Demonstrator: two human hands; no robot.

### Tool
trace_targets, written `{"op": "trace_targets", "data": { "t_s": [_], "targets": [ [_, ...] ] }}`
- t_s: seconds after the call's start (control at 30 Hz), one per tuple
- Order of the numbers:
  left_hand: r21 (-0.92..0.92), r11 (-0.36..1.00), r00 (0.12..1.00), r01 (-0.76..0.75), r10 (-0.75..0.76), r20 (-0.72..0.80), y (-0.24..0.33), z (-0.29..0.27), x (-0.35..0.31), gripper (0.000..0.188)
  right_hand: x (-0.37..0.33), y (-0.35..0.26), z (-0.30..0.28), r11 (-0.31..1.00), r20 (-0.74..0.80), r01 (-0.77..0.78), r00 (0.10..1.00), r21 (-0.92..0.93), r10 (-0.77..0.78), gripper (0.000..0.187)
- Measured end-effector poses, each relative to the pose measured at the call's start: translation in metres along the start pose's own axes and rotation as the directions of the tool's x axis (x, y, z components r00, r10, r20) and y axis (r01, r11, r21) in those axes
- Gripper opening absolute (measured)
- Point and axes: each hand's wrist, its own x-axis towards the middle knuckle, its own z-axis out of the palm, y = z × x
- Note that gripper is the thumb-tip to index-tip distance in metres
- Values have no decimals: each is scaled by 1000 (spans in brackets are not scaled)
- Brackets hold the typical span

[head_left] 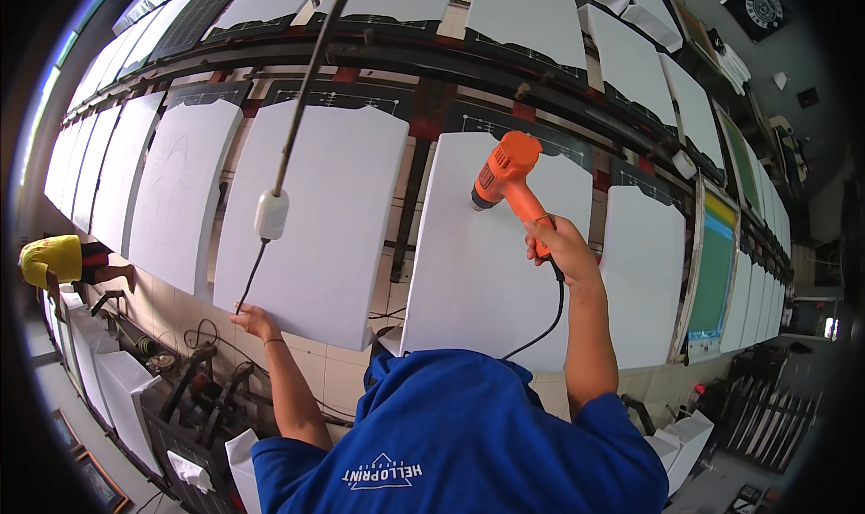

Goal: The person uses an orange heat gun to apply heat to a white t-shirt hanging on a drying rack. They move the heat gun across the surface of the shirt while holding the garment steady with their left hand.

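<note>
Head view: pistol-shaped orange plastic heat gun (512,172)

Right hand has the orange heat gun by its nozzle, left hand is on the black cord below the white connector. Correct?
Not quite: in the head view, the right hand grips the orange heat gun by its handle, not its nozzle. The left hand is on the black cord below the white connector, as stated.

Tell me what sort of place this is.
Probably a screen-printing workshop: long rows of white, cloth-like panels over dark boards, a framed green screen among them, and an orange heat gun in the person's right hand.
</note>
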Motion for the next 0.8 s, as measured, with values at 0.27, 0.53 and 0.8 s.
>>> {"op": "trace_targets", "data": {
  "t_s": [0.27,0.53,0.8],
  "targets": [
    [-31,1000,999,-6,7,35,-17,6,7,69,19,-9,11,999,33,30,999,-41,-29,27],
    [-51,998,998,31,-28,61,9,-1,-7,68,47,-11,16,998,2,64,998,-14,-64,31],
    [-54,998,998,32,-28,64,1,2,-5,68,29,-8,-4,1000,-133,17,991,16,-15,30]
  ]
}}
